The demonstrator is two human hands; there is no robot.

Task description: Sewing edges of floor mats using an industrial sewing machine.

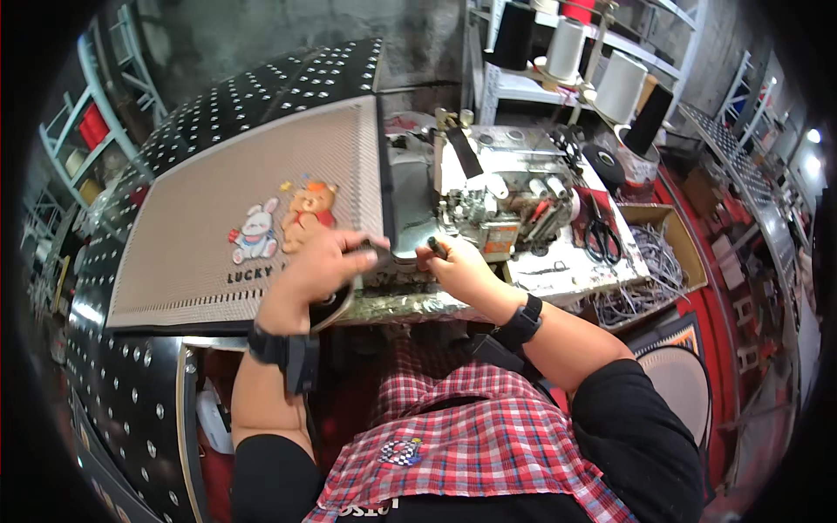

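A beige mat with a black border and a bear and rabbit picture lies to the left of a sewing machine. Over the mat's near right corner, my left hand has its fingers bent round something dark, slightly blurred, whose kind I cannot make out. Just right of it, in front of the machine, my right hand is closed on a small black piece, its end poking out past the fingers. A gap separates the two hands.
Black-handled scissors lie right of the machine. A cardboard box of grey strip scraps stands beyond them. Thread cones rise behind the machine. A studded black table carries the mat. Shelves stand at the far left.
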